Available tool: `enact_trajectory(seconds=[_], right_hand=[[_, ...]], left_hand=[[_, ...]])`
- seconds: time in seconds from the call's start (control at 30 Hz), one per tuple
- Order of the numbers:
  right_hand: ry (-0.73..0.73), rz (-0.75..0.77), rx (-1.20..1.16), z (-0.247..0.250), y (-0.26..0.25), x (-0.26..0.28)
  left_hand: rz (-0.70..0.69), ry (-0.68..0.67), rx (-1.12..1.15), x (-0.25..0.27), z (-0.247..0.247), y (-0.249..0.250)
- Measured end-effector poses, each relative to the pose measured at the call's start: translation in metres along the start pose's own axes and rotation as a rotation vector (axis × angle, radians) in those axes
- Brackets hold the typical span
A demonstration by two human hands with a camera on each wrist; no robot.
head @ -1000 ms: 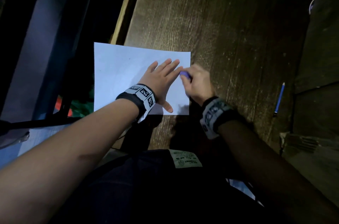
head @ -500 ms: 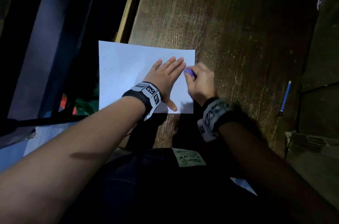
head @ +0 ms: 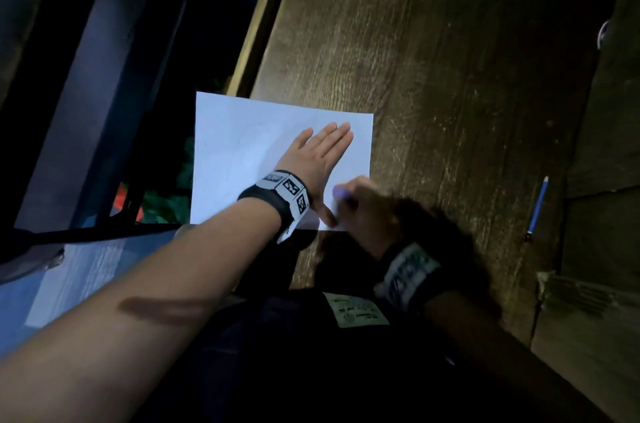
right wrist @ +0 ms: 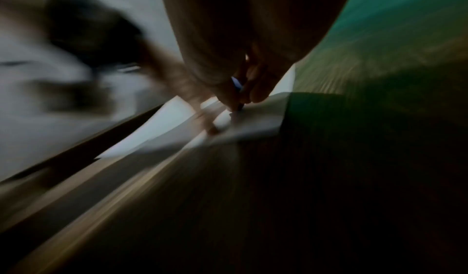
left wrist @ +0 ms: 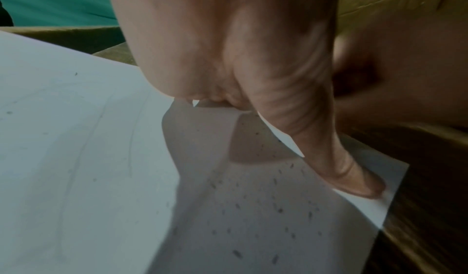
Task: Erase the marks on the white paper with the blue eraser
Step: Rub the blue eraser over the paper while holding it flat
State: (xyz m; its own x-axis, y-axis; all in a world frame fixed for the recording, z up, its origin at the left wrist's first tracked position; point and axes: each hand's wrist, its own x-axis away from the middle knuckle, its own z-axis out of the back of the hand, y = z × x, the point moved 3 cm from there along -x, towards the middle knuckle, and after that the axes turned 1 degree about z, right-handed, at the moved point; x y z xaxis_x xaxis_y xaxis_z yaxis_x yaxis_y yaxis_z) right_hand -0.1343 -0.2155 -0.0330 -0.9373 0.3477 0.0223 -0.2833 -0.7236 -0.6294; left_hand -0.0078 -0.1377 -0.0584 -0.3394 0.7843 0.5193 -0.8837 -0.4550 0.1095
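1. My left hand [head: 317,159] lies flat, fingers [head: 332,133] straight, pressing the white paper [head: 235,152] at frame centre on the table [head: 433,76].
2. My right hand [head: 367,211] pinches the blue eraser [head: 338,193] against the paper's lower right corner.
3. A blue pencil [head: 536,207] lies at the right.

One white paper [head: 242,152], one blue eraser [head: 338,193], one pencil [head: 536,208], two hands.

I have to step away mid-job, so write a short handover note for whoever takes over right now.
Left hand: flat, fingers straight, pressing the white paper onto the wooden table.
Right hand: pinching the blue eraser on the paper's near right corner; blurred.
Done: eraser crumbs lie near the left thumb.
Left: faint pencil lines remain further left.
A blue pencil lies to the right.
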Motion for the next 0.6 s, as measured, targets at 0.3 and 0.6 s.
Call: enact_trajectory(seconds=[0.3,0.6], right_hand=[[0.122,-0.020,0.035,0.018,0.023,-0.072],[0.017,0.066,0.057,0.021,0.018,-0.060]], left_hand=[[0.014,-0.020,0.039,0.001,0.006,0.001],[0.014,-0.017,0.035,0.003,0.007,0.001]])
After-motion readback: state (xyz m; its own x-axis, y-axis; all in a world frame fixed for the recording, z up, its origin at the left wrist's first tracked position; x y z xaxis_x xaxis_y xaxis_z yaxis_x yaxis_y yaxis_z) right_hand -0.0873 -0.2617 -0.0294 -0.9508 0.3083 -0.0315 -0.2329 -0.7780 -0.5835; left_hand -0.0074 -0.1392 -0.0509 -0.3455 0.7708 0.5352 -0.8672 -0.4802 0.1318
